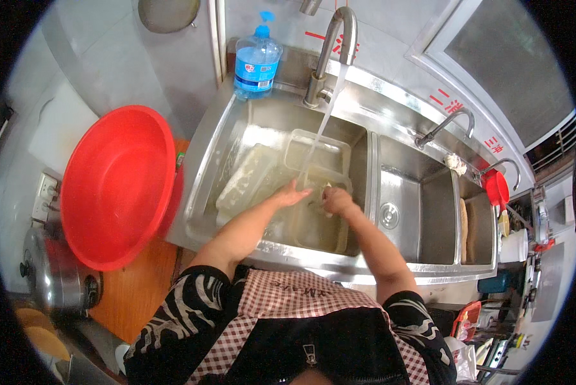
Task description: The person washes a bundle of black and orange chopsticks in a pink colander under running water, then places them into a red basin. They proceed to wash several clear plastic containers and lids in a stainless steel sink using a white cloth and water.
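Observation:
Both my hands are over the left basin of a steel sink [201, 186], under a running tap [347, 38]. A clear rectangular plastic container [320, 240] lies below them in cloudy water. My left hand [290, 194] is at its left side, thumb and fingers apart, beside the falling water. Closed in a fist, my right hand [337, 201] is over the container's right part. A small pale bit shows at its fingertips, too small to name. Behind is another clear container [294, 149], and a pale translucent one [237, 186] leans at the left.
A blue pump bottle [256, 67] stands at the sink's back left corner. Left of the sink is a big red basin [118, 186]. The middle basin [400, 186] has a drain. Farther right are more taps [448, 122] and a red dipper [495, 186].

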{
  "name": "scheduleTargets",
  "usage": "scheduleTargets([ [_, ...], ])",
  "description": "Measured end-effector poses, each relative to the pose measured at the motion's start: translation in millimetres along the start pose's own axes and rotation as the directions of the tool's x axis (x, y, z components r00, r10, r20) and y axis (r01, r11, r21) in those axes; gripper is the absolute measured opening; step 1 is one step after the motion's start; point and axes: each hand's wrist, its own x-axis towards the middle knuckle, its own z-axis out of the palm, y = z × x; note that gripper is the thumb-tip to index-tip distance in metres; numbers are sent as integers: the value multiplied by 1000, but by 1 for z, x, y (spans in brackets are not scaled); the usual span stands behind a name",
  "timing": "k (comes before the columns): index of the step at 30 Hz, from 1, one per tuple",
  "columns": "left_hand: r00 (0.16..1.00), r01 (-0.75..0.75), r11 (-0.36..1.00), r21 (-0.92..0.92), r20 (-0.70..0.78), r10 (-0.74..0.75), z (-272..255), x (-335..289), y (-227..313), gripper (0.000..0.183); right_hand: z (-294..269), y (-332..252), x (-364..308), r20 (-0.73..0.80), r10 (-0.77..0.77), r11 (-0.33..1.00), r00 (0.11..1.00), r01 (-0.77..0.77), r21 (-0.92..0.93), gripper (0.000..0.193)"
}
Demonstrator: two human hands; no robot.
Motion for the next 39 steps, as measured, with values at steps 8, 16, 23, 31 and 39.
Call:
scheduleTargets([
  [8,948,229,947,223,168,-269,32,53,-35,44,110,-13,54,-252,105,993,962,-88,78,31],
  [16,944,323,924,204,-7,-329,78,112,-95,40,116,8,106,-586,-140,975,798,216,61,26],
  [23,973,191,791,-581,4,-232,6,126,-74,36,89,-21,104,-540,-200,861,817,410,301,43],
  [31,813,579,462,-672,430,-393,-63,87,-54,34,77,-26,145,-177,-525,364,833,408,837,41],
  [39,885,-137,947,-289,-466,-14,-91,14,-15,57,-120,-31,85,-362,-372,792,854,496,357,23],
])
